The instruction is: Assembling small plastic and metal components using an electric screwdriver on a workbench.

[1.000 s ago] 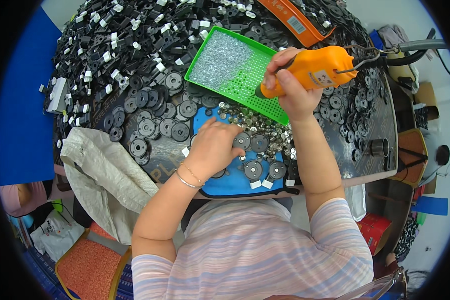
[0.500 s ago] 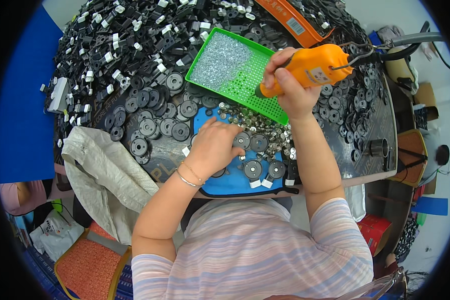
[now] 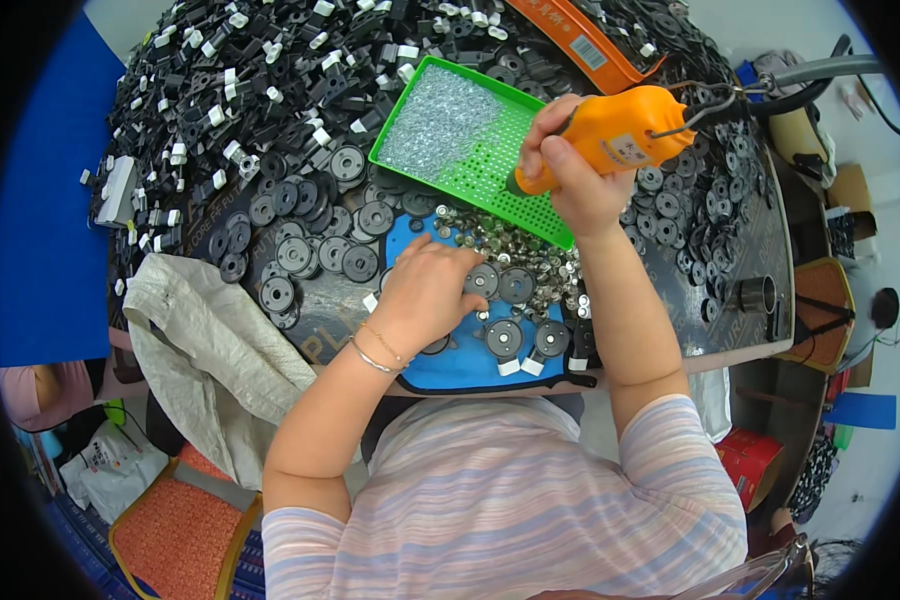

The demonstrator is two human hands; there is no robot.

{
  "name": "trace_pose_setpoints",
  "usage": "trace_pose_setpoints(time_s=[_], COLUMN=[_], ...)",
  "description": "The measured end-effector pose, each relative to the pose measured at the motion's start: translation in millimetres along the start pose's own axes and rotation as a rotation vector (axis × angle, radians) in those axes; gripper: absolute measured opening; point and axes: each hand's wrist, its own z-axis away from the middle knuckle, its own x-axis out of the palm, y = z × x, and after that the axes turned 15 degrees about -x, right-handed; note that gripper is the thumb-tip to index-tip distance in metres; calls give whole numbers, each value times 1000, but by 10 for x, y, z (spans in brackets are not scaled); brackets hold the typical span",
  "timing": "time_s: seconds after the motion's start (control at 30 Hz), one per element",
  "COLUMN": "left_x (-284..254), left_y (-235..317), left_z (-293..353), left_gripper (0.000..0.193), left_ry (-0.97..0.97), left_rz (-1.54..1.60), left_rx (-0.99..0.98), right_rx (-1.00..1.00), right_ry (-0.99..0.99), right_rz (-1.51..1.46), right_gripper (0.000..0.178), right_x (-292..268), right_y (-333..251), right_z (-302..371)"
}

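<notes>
My right hand (image 3: 585, 185) is wrapped round an orange electric screwdriver (image 3: 625, 135), whose dark nose (image 3: 516, 183) points down-left over the green perforated tray (image 3: 470, 188). Small silvery screws (image 3: 435, 125) fill the tray's left part. My left hand (image 3: 428, 283) rests on the blue mat (image 3: 450, 372), thumb and index finger at either side of a black disc (image 3: 483, 281); its palm hides what lies under it. A second disc (image 3: 517, 285) sits beside that one. Nearer me lie two discs with white tabs, one left (image 3: 504, 338) and one right (image 3: 550, 338).
Small shiny metal parts (image 3: 545, 265) are heaped between mat and tray. Loose black discs (image 3: 360, 262) spread left, with more discs (image 3: 670, 205) right. A big pile of black-and-white parts (image 3: 260, 90) covers the far left. A metal cup (image 3: 757, 295) stands right; an orange box (image 3: 580, 45) lies behind.
My right hand and the screwdriver have shifted slightly to the left. My left hand stays in the same place at the disc.
</notes>
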Motion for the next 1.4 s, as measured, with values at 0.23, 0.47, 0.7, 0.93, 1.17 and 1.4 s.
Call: trace_pose_setpoints(time_s=[0.23, 0.47, 0.7, 0.93, 1.17, 1.4], left_x=[5, 7, 35, 23, 12, 37], left_y=[1, 5, -10, -11, -16, -24], left_z=[1, 8, 5, 11, -1, -30], left_gripper=[40, 42, 42, 42, 43, 41], left_ry=[25, 19, 6, 0, -26, -34], left_rz=[-11, -24, -33, -42, -35, -73], left_rx=[6, 10, 5, -14, -16, -12], right_rx=[-168, 70, 70, 96, 129, 136], right_ry=[-61, -131, -211, -197, -193, -222], right_rz=[-249, -185, -186, -209, -185, -245], right_gripper=[22, 27, 26, 25, 27, 27], right_x=[-25, 254, 255, 257, 272, 272], right_y=[-401, -594, -507, -527, -535, -434], right_z=[-61, 312, 344, 345, 381, 321])
